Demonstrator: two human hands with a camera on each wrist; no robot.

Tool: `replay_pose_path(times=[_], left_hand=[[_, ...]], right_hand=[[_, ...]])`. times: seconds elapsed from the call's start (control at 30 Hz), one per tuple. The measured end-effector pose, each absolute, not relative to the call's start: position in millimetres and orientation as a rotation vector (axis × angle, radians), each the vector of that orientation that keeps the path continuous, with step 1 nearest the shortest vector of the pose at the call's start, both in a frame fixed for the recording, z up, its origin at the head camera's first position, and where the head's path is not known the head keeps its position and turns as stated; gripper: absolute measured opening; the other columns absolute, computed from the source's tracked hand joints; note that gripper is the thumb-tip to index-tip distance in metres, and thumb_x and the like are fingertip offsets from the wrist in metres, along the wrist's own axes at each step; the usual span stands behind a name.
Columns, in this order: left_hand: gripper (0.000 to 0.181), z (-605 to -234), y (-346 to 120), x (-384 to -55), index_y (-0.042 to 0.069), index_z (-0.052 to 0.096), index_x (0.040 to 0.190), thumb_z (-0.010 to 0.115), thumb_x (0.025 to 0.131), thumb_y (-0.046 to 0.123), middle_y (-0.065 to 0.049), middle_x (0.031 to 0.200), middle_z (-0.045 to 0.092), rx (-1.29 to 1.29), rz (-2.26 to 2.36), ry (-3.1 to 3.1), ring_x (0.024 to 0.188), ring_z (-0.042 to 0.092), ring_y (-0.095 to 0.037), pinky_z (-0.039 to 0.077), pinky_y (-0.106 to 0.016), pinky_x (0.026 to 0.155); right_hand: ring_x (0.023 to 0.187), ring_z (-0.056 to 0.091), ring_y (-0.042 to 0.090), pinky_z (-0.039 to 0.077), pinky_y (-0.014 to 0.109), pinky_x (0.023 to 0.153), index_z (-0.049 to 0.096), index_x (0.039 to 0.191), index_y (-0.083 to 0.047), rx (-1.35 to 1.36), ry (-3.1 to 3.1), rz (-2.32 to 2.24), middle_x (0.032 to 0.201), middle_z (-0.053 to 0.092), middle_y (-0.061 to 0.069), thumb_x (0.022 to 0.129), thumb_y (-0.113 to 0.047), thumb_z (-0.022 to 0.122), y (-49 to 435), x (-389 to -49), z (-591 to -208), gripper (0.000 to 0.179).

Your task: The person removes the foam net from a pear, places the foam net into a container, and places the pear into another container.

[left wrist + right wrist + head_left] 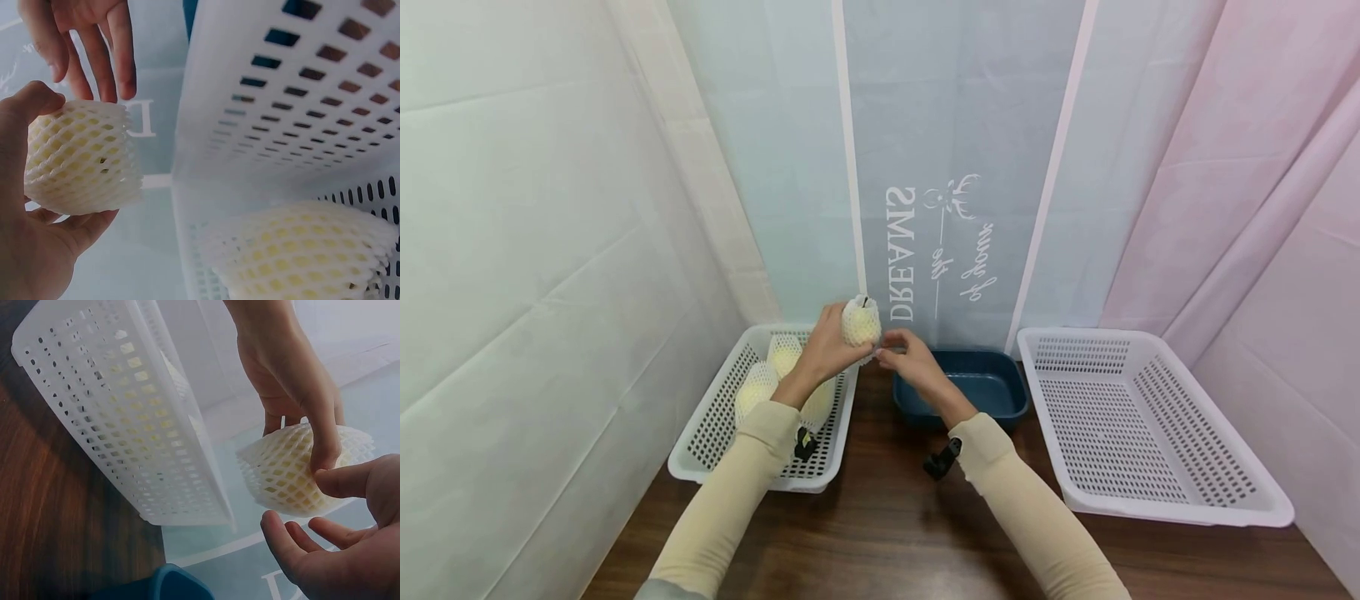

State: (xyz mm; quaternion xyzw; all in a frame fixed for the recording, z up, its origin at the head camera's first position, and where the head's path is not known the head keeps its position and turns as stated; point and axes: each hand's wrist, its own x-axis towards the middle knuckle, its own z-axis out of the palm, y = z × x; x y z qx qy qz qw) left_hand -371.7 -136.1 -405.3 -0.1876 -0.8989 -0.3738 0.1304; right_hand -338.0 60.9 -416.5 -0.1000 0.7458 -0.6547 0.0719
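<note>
Head view: left sleeve (730,492) crosses the left basket (685,468) at 8 o'clock, covering part of the other netted fruits (754,393); full count cannot be told. Left hand (829,343) grips the held fruit (861,323) near centre, in the air, hiding its near flank. Right hand (913,358) just beside it at 4 o'clock, fingers loosely bent, gripping nothing; contact hard to make out. Held fruit pale yellow, rounded, in white foam net, dark stem at 12 o'clock. Dark brown wood table (880,533) at 6; blue basin (981,387) between 4 and 5, partly behind the right forearm; white right basket (1101,442) at 4. Blue-grey backdrop (955,100) at 12 with flipped white lettering (901,254), pink cloth (1187,167) at 2.

Left wrist view: left hand cut off at 9 o'clock, thumb and fingers round the held fruit; net's ragged rim faces 3. Right hand cropped at 11, fingertips at the net's edge. One basket fruit runs off the frame at 5.

Right wrist view: left hand reaches down from 1 o'clock onto the held fruit at 3. Right hand cropped at 4, thumb up by the left thumb, fingers beneath the net. Basket contents at 10 only blurred yellow through slots; basin cropped at 6.
</note>
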Motion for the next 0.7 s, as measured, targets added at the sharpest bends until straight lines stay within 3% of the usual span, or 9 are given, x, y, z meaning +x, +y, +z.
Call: replay_pose_path(times=[0.3,0.7], left_hand=[[0.086,-401.9,-126.3,-367.1,0.004,0.043,0.158,0.085,0.087,0.029,-0.021,0.146,0.052,-0.631,-1.110,-2.545,0.123,0.058,-0.035,0.054,-0.053,0.102],[0.086,-398.9,-118.4,-355.5,0.006,0.041,0.160,0.084,0.092,0.036,-0.019,0.150,0.050,-0.654,-1.216,-2.523,0.118,0.061,-0.033,0.056,-0.051,0.095]], right_hand=[[0.142,0.055,0.040,0.043,0.062,0.117,0.041,0.161,-0.009,-0.359,2.307,-1.930,0.161,0.048,0.019,0.108,-0.019,0.064,71.9,-337.0,-409.8,0.059],[0.144,0.054,0.040,0.046,0.062,0.115,0.045,0.160,-0.015,-0.471,2.306,-1.964,0.160,0.049,0.018,0.106,-0.010,0.066,86.5,-329.5,-402.6,0.059]])
